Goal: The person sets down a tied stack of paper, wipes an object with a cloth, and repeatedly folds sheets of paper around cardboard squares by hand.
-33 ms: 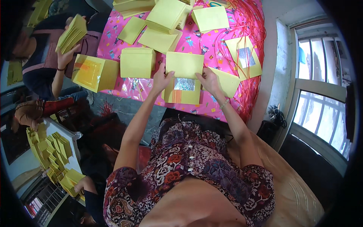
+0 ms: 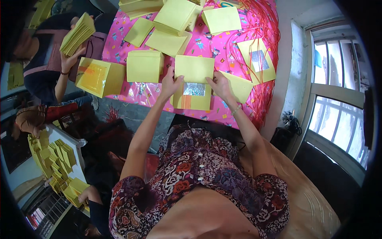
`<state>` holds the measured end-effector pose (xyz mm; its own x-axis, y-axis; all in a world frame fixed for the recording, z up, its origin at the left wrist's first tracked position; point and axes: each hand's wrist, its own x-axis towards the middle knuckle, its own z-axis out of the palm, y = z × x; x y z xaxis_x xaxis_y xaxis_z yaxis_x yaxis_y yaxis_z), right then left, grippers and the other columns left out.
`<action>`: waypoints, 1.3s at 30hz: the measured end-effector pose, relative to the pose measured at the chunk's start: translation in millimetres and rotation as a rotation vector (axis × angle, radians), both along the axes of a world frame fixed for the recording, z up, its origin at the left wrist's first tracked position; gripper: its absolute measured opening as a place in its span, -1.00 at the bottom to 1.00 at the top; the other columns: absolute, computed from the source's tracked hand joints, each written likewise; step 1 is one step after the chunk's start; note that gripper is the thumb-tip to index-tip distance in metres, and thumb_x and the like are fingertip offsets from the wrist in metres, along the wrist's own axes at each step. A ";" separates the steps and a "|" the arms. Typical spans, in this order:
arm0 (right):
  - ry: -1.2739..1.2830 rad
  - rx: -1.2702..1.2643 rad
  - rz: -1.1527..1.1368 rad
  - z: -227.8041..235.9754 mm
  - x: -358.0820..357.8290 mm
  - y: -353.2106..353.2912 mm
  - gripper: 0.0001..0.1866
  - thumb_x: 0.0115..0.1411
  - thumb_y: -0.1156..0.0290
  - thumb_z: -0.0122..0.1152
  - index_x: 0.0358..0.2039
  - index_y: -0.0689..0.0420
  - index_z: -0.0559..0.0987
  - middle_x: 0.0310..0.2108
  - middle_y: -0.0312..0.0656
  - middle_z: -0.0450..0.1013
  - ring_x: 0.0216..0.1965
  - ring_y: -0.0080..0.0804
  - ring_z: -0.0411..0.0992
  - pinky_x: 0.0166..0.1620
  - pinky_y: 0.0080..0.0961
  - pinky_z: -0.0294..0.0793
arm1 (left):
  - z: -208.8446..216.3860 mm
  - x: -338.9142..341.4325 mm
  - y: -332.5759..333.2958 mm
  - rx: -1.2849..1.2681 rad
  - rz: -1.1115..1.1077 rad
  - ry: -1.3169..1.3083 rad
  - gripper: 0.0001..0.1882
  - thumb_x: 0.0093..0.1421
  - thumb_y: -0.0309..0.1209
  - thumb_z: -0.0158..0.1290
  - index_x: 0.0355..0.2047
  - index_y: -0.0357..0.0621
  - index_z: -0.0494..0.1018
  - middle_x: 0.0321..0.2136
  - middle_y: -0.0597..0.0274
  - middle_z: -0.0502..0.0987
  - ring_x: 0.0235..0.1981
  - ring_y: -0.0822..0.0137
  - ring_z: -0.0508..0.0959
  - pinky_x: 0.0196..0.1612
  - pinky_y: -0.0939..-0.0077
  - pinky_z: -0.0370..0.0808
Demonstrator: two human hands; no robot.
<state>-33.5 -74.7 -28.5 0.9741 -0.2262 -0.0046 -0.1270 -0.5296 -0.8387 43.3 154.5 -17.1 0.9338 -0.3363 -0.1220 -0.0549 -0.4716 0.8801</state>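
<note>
Head view: work was mid-piece, by the look of it. Left hand point(image 2: 170, 84) and right hand point(image 2: 220, 84) each pinched a lower corner of a plain yellow sheet point(image 2: 194, 67), thumbs on top; grip pressed together on both sides. That sheet overlapped the upper part of a patched yellow sheet point(image 2: 201, 102) with a silver patch and an orange stripe, near the table point(image 2: 221, 109) edge. Not let go yet; whether the two were joined, couldn't tell.

Likely remaining: plain stack point(image 2: 143, 67) left of the hands, larger pile point(image 2: 173, 16) farther back, loose sheet point(image 2: 238, 85) beside the right hand. Another silver-patched sheet point(image 2: 258, 61) lay at right, by red strings point(image 2: 260, 107); finished or waiting, unclear. Co-worker's hand point(image 2: 68, 63) at left held a yellow bundle point(image 2: 78, 35).
</note>
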 end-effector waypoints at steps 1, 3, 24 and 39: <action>-0.001 0.001 0.003 1.4 0.1 1.3 -0.70 0.02 0.31 0.30 -0.55 0.28 0.41 -0.57 -0.07 0.33 -0.55 -0.20 0.35 -0.44 -0.31 0.35 | -4.0 -2.0 -0.8 -0.080 0.019 -0.020 -0.62 0.08 -0.39 0.13 -0.15 -0.21 0.26 -0.37 0.04 0.55 -0.37 0.20 0.59 -0.30 0.38 0.47; 0.036 0.031 -0.023 3.8 0.0 4.6 -0.71 -0.01 0.34 0.32 -0.55 0.27 0.41 -0.59 -0.10 0.32 -0.56 -0.24 0.33 -0.46 -0.33 0.34 | -11.4 -3.9 0.7 -0.159 0.041 -0.041 -0.61 0.07 -0.42 0.13 -0.15 -0.21 0.23 -0.36 0.02 0.54 -0.35 0.18 0.58 -0.28 0.38 0.47; 0.122 -0.053 -0.080 6.1 -3.5 6.8 -0.74 -0.04 0.37 0.30 -0.59 0.25 0.41 -0.63 -0.09 0.37 -0.54 -0.20 0.39 -0.44 -0.31 0.38 | -8.5 -6.4 -7.1 0.137 0.009 -0.124 -0.56 0.05 -0.44 0.09 -0.11 -0.32 0.18 -0.30 -0.23 0.48 -0.24 -0.16 0.50 -0.19 0.09 0.42; 0.374 -0.099 -0.103 -1.0 9.7 -0.1 -0.67 -0.05 0.17 0.32 -0.58 0.19 0.52 -0.62 -0.12 0.48 -0.56 -0.29 0.48 -0.41 -0.37 0.45 | -8.1 -7.6 -15.3 0.147 0.047 -0.094 -0.51 0.05 -0.49 0.08 -0.06 -0.27 0.11 -0.32 -0.18 0.51 -0.25 -0.16 0.52 -0.18 0.06 0.42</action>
<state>-23.8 -74.8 -29.5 0.8815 -0.3397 -0.3279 -0.4705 -0.5739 -0.6702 35.7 139.2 -25.2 0.9576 -0.2771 -0.0783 -0.1084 -0.5987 0.7936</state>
